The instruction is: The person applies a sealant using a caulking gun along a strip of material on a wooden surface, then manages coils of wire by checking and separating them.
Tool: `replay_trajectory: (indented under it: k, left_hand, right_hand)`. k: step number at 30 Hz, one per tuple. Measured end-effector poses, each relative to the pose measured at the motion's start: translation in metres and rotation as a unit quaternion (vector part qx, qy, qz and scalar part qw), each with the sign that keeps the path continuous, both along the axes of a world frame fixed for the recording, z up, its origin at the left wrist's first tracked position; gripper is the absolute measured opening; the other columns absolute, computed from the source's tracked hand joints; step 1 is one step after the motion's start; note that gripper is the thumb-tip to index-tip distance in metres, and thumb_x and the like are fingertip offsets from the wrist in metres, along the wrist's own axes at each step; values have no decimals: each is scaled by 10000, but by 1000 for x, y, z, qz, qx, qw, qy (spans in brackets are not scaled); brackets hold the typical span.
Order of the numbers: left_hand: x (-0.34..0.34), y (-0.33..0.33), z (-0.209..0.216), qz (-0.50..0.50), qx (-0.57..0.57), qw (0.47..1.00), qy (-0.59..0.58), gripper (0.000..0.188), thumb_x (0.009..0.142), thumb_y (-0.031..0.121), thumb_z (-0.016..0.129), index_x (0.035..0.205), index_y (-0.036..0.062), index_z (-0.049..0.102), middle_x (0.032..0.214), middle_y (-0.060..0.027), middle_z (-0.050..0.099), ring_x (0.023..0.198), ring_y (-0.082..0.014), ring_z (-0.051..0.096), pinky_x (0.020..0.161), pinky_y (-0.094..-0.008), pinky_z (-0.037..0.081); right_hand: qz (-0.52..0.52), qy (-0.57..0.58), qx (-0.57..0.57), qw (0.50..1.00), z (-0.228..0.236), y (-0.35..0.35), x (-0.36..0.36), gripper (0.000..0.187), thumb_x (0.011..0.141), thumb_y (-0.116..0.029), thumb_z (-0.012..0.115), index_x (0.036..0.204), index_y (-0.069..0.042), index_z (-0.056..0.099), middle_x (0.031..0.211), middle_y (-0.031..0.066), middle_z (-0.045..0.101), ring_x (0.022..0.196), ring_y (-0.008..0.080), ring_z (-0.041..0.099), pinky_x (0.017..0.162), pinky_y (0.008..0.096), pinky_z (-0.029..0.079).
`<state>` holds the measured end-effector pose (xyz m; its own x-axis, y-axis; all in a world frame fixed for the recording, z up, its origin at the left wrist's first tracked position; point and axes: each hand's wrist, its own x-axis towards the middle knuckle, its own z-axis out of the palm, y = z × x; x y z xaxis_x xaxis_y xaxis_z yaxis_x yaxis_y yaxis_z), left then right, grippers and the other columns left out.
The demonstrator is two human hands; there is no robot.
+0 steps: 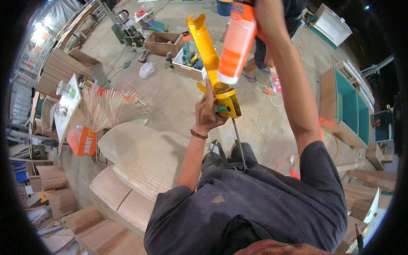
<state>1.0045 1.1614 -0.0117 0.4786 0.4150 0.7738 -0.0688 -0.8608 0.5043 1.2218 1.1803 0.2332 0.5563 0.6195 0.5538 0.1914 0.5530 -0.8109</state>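
My left hand (205, 111) is wrapped round the handle end of a yellow caulking gun (206, 46), held up in front of my torso. The gun's half-round cradle points away from me, and its metal rod (239, 142) sticks out backward toward my waist. High on the right, my right hand (270, 21) grips an orange and white sealant cartridge (236, 46), blurred by motion. The cartridge slants beside the cradle, its white end low near the gun's rear plate. I cannot tell whether the two touch. A green piece (222, 109) shows by the left fingers.
Curved ribbed panels (148, 157) lie at my left. Ahead on the floor are a white-rimmed box (199, 75) of tools, a wooden drawer (163, 46) and a plastic bag (147, 70). Another person's sandaled feet (253, 76) stand beyond. A teal-lined cabinet (346, 106) stands right.
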Motion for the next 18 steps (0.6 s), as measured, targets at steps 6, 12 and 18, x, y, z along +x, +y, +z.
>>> replay_trajectory:
  k: [6, 12, 18]
  left_hand:
    - [91, 108, 8, -11, 38, 999, 2, 1121, 743, 292, 863, 1544, -179, 237, 1112, -213, 743, 1032, -354, 741, 845, -386, 606]
    - [212, 231, 13, 32, 116, 992, 47, 1151, 696, 286, 889, 1549, -163, 260, 1217, -269, 701, 1067, -356, 737, 871, -393, 604]
    - [363, 318, 28, 3, 72, 997, -10, 1146, 645, 200, 856, 1566, -130, 260, 1176, -268, 700, 969, -361, 743, 768, -383, 614]
  right_hand:
    - [1, 29, -97, 995, -46, 136, 72, 338, 927, -320, 742, 1082, -34, 649, 856, 19, 630, 728, 117, 576, 648, 298, 499]
    - [-45, -51, -151, 986, -70, 242, 188, 487, 977, -419, 669, 1246, -16, 623, 999, 75, 674, 830, 161, 673, 715, 324, 574]
    - [123, 54, -168, 977, -74, 313, 318, 585, 1046, -424, 594, 1518, -126, 420, 1260, 51, 613, 1079, 117, 595, 895, 316, 518]
